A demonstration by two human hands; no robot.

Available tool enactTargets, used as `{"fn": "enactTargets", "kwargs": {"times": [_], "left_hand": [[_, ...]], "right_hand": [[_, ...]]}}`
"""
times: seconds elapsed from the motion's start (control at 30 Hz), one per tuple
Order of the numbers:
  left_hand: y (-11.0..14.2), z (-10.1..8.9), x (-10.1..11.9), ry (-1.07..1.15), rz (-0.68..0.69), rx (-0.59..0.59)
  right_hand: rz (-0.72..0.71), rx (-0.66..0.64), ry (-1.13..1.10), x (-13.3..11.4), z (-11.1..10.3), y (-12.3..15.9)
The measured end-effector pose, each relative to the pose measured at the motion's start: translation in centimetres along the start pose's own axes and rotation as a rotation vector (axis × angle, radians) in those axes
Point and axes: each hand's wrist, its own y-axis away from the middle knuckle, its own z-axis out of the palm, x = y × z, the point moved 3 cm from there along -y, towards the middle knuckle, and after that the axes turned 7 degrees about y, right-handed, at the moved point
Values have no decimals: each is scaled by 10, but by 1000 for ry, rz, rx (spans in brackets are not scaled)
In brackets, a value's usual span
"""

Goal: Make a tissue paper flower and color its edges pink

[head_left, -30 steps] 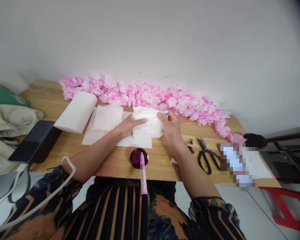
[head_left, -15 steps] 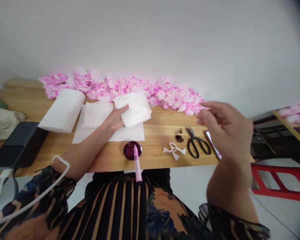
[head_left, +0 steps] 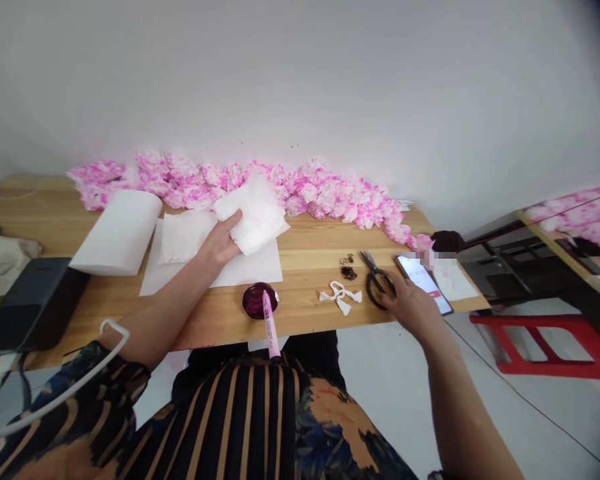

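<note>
My left hand (head_left: 222,243) grips a wad of white tissue paper (head_left: 258,217), thumb on top, raised over white sheets on the wooden table. At the right, my right hand (head_left: 411,301) has its fingers closed round one handle of the black-handled scissors (head_left: 377,270). The scissors lie on the tabletop, blades pointing away from me; part of that handle is hidden by my fingers. Left of them are small dark wire-like pieces (head_left: 349,273) and white twisted strips (head_left: 341,295). A pink marker (head_left: 271,327) leans on a dark purple dish (head_left: 256,303).
Fluffy pink-and-white paper flowers (head_left: 320,190) line the wall side. A white paper roll (head_left: 117,233) and a dark box (head_left: 35,300) stand at the left. A phone (head_left: 420,279) lies beside my right hand. A red stool (head_left: 555,347) stands right of the table (head_left: 310,320).
My right hand has come down from the air above the table's right side onto the scissors. My left hand still holds the tissue paper. The view has shifted slightly.
</note>
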Motion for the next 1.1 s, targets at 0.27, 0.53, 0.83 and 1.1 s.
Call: {"fn": "enactTargets", "kwargs": {"times": [0.27,0.53,0.83,1.1], "left_hand": [[4,6,2,40,-25,45],[3,6,4,116,5,29],[14,20,12,136,-37,39],[15,21,10,140,-36,50]], "right_hand": [[173,-67,-180,21,9,-17],[-3,236,-1094,5,-36,-13],[-449,75,-765,-129,-85,-25],[-572,88,-632,-174,-88,-61]]}}
